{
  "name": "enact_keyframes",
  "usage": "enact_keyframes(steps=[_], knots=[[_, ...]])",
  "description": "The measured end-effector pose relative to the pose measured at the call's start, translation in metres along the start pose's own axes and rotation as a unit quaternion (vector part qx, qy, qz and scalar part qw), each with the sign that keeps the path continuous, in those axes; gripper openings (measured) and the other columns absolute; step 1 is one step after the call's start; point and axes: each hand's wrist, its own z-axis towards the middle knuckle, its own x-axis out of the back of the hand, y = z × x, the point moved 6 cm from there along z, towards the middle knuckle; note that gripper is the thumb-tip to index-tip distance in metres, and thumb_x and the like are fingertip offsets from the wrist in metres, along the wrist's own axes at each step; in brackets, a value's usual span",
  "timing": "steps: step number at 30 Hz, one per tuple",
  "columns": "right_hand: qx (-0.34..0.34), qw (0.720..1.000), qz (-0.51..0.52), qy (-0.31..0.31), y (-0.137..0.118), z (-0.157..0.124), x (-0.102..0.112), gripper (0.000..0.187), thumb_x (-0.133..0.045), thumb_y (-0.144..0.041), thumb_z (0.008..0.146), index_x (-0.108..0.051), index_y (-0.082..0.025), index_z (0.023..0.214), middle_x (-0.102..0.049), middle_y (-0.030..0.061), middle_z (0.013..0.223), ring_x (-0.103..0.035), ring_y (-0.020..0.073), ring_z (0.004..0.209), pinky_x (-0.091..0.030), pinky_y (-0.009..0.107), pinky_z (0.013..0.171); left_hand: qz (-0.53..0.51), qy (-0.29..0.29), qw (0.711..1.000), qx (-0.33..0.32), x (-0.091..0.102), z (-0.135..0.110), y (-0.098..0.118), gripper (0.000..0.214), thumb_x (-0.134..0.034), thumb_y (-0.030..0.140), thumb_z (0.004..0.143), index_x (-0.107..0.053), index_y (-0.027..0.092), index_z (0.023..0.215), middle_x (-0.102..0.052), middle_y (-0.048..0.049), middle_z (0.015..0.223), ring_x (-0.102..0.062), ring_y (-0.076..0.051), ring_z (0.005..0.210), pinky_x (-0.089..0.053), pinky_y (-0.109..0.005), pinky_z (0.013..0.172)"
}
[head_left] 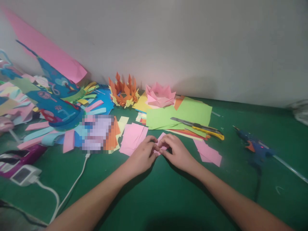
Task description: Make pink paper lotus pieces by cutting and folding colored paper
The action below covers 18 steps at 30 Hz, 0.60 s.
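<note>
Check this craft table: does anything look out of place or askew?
The large pink sheet slants along the wall, and the cutter sits crookedly across the green paper, its handle jutting past the edge. Nothing looks spilled.

Headwear: two blue patterned cone hats [59,104] with paper-strip fringes, left of frame.
Blade: yellow-and-grey box cutter [198,125], right of centre.
Glue: blue plastic glue gun [260,148], right side, blurred.
Power: white plastic box [25,175], white cable [56,194] attached, lower left.
Backdrop: grey wall [183,41], top.

Head-worn view, forward and down
</note>
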Motion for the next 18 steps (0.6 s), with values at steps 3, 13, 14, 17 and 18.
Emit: enact_keyframes(steps=[3,13,14,17,18], knots=[[-0.001,1.0,0.01,-0.002,-0.0001,-0.0002,0.0014,0.013,-0.055,-0.009,0.076,-0.055,-0.021,0.081,-0.056,0.0037,0.089,-0.051,0.0196,0.085,-0.041,0.033,0.072,0.007,-0.004,1.0,-0.003,-0.0007,-0.0003,-0.0009,0.006,-0.051,0.013,0.084,-0.056,0.016,0.086,-0.048,-0.0084,0.116,-0.058,-0.016,0.09,-0.051,-0.034,0.083],[0.002,1.0,0.011,0.0,-0.0004,0.0004,0.0032,0.021,-0.052,-0.002,0.074,-0.055,-0.021,0.081,-0.056,0.0028,0.087,-0.05,0.0189,0.085,-0.041,0.033,0.074,0.019,0.0,0.999,-0.033,0.003,-0.0033,0.0051,0.014,-0.05,0.009,0.083,-0.051,0.018,0.094,-0.048,-0.0075,0.112,-0.055,-0.016,0.09,-0.049,-0.034,0.081],[0.001,1.0,0.012,-0.001,-0.0005,0.0005,0.0031,0.02,-0.052,-0.002,0.074,-0.055,-0.021,0.08,-0.056,0.0028,0.087,-0.05,0.0187,0.084,-0.041,0.032,0.073,0.018,0.001,0.999,-0.037,0.0035,-0.0038,0.0061,0.014,-0.049,0.008,0.083,-0.051,0.018,0.093,-0.049,-0.0069,0.109,-0.054,-0.016,0.089,-0.049,-0.033,0.08],[-0.002,1.0,0.019,-0.003,-0.0002,0.0009,0.003,0.019,-0.052,-0.003,0.075,-0.055,-0.021,0.081,-0.056,0.0028,0.085,-0.05,0.0183,0.082,-0.041,0.032,0.072,0.021,-0.007,0.999,-0.045,0.004,-0.0048,0.0067,0.016,-0.047,0.005,0.083,-0.056,0.017,0.088,-0.049,-0.0064,0.106,-0.055,-0.015,0.089,-0.05,-0.032,0.08],[-0.003,1.0,0.02,-0.003,0.0004,0.0009,0.0028,0.018,-0.053,-0.004,0.075,-0.055,-0.02,0.081,-0.056,0.0028,0.085,-0.05,0.0182,0.082,-0.041,0.032,0.071,0.024,-0.016,0.998,-0.048,0.004,-0.0049,0.006,0.017,-0.046,0.005,0.083,-0.058,0.017,0.086,-0.049,-0.0068,0.108,-0.056,-0.015,0.091,-0.049,-0.032,0.082]])
